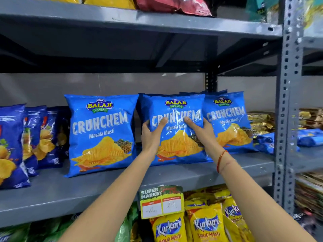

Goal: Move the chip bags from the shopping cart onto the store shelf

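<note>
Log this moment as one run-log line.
step: placing | held: middle Crunchem bag | left hand, right hand gripping sides | on: grey shelf | upright

Both bare arms reach up and forward, close together. The left hand (151, 135) has its thumb out in front and its fingers curled in a grip. The right hand (201, 131) does the same. A red thread circles the right wrist.
</note>
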Motion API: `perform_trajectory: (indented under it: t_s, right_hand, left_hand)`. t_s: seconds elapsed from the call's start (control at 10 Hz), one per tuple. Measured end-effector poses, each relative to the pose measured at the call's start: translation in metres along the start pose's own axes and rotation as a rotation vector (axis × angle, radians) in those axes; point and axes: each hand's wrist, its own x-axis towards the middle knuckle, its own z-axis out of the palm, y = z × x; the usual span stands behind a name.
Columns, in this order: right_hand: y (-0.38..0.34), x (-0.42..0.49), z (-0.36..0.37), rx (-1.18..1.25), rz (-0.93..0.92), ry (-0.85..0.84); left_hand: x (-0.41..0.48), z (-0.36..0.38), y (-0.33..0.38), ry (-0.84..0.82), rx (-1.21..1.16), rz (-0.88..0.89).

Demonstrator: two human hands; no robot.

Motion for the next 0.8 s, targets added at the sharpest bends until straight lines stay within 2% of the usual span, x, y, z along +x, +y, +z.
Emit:
perform_trajectory:
  t_s: [0.2,0.5,0.7,0.8]
  right_hand:
    - [0.007,0.011,0.007,0.086,-0.108,-0.045]
    - [0.008,-0.001,0.006,0.050,-0.123,0.066]
    - [-0.028,-0.027,-0.017,0.109,-0.226,0.260]
    - [-0.067,-0.047,-0.033,0.257,-0.374,0.315]
  left_hand:
    - [-0.005,0.002,-0.005,0.100,0.001,0.153]
    - [-0.023,0.002,-0.006,0.160,0.230,0.253]
    - [-0.045,-0.012,0.002,0.165,0.451,0.531]
    - [-0.044,-0.030,0.014,0.134,0.605,0.704]
